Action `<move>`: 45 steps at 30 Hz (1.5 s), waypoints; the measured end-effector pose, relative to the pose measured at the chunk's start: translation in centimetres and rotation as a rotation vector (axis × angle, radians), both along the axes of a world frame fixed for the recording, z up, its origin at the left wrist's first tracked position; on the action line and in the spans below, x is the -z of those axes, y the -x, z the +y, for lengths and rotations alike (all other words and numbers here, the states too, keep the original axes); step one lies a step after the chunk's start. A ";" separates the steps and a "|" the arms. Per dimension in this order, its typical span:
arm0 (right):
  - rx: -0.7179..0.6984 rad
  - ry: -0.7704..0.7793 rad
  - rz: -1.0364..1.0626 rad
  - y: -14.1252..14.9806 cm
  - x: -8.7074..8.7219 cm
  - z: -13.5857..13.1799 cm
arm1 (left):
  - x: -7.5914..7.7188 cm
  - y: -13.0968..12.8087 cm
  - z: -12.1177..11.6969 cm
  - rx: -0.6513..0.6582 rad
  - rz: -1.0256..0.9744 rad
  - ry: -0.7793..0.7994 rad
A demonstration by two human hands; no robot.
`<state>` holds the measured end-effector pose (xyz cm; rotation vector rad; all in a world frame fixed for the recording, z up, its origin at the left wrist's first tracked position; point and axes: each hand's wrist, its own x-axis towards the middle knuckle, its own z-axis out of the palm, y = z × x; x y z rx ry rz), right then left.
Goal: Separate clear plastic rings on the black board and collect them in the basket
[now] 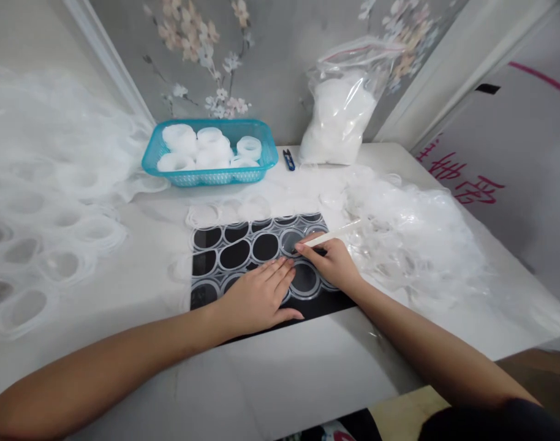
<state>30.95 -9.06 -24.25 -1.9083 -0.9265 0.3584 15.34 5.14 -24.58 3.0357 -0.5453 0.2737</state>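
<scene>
A clear plastic sheet with whitish ring outlines lies over a black mat on the table. My left hand rests flat on the sheet, fingers together and stretched out, thumb apart. Beside it, my right hand grips a slim white stick-like tool, whose kind I cannot make out. The tool slants up to the right, and its lower end is by a ring near my right fingertips. Some rings show plain black inside, while others look greyish, as if still filmed over.
A blue basket at the back holds stacked white rings. Blue thread snips lie beside it, left of a zip bag of white material. Ring-holed plastic sheets pile up at left; crumpled clear plastic covers the right.
</scene>
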 end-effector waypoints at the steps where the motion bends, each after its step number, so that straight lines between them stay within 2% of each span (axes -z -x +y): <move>1: -0.004 -0.002 -0.013 0.0 0.0 0.1 | 0.0 0.0 0.0 0.002 -0.004 -0.009; 4: -0.008 -0.018 -0.069 -0.1 0.2 0.1 | 0.0 -0.1 0.0 0.005 -0.006 -0.025; 7: -0.038 -0.028 -0.235 0.1 0.6 -0.5 | 0.1 -0.1 0.0 0.006 0.004 -0.028; 11: -0.236 0.032 -0.641 0.9 1.3 -1.6 | 0.1 -0.1 -0.1 0.003 0.035 -0.022; 13: -0.324 0.081 -0.778 0.7 1.3 -1.7 | 0.1 -0.1 -0.1 0.007 0.064 -0.003; 15: -0.270 0.063 -0.847 -0.5 0.9 -1.4 | 0.0 0.0 0.0 0.013 0.104 0.027; 16: -0.161 0.019 -0.849 -1.4 0.4 -1.2 | -0.1 0.1 0.1 0.016 0.124 0.041; 19: 0.368 -0.174 -0.680 -4.4 -1.4 -1.5 | -0.3 0.3 0.3 0.016 0.168 0.059; 20: 0.476 -0.211 -0.607 -5.1 -2.0 -1.9 | -0.3 0.3 0.4 0.014 0.169 0.060; 21: 0.511 -0.209 -0.536 -5.4 -2.4 -2.5 | -0.3 0.3 0.4 0.009 0.162 0.060; 23: 0.385 -0.136 -0.431 -5.1 -2.5 -3.7 | -0.4 0.2 0.3 -0.004 0.135 0.059; 25: 0.214 -0.048 -0.272 -3.9 -1.6 -4.5 | -0.5 0.0 0.1 -0.013 0.104 0.062; 26: 0.175 -0.033 -0.169 -3.3 -1.1 -4.7 | -0.6 -0.1 0.1 -0.014 0.093 0.062; 28: 0.172 -0.045 0.025 -2.3 0.1 -4.7 | -0.6 -0.2 0.0 -0.001 0.093 0.056; 30: 0.185 -0.062 0.123 -2.0 0.7 -4.4 | -0.6 -0.3 0.0 0.020 0.126 0.039; 35: 0.165 -0.056 0.113 -2.3 0.6 -4.2 | -0.7 -0.3 -0.1 0.020 0.230 0.025; 45: 0.183 -0.075 0.165 -2.1 1.0 -4.3 | -0.5 -0.1 -0.5 -0.016 0.255 0.017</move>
